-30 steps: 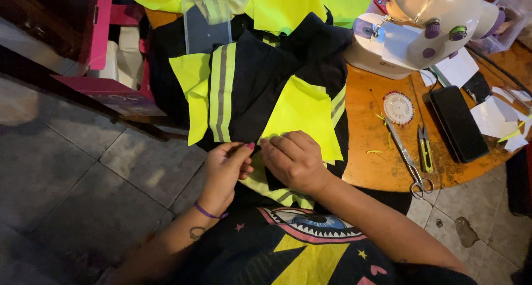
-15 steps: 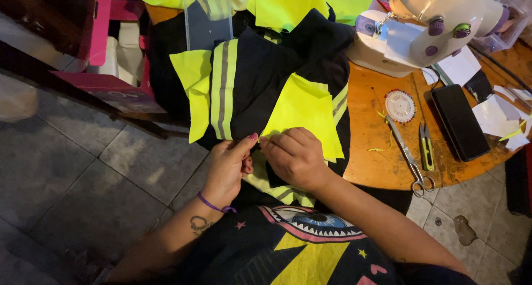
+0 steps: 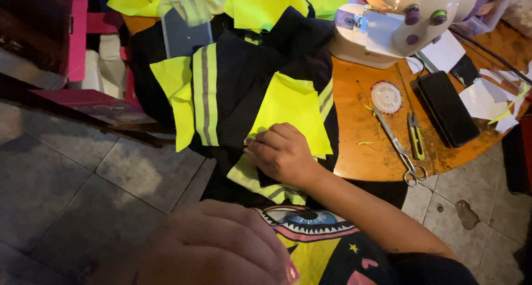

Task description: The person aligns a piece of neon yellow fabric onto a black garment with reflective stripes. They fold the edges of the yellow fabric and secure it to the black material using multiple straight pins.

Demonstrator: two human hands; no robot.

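A dark garment (image 3: 249, 80) with neon yellow panels and a grey reflective stripe hangs over the edge of a round wooden table (image 3: 360, 152). My right hand (image 3: 282, 155) rests on it, fingers pinching the lower left edge of a yellow fabric piece (image 3: 293, 110). My left hand (image 3: 221, 246) is raised close to the camera, blurred, fingers curled, holding nothing that I can see.
A white sewing machine (image 3: 399, 24) stands at the back of the table. Scissors (image 3: 399, 152), small snips (image 3: 415, 138), a round pin disc (image 3: 386, 96), a black phone (image 3: 448, 108) and paper scraps lie on the right. A pink box (image 3: 83, 69) is at left, over a tiled floor.
My left hand has left the fabric and risen close to the camera. My right hand stays on the yellow piece.
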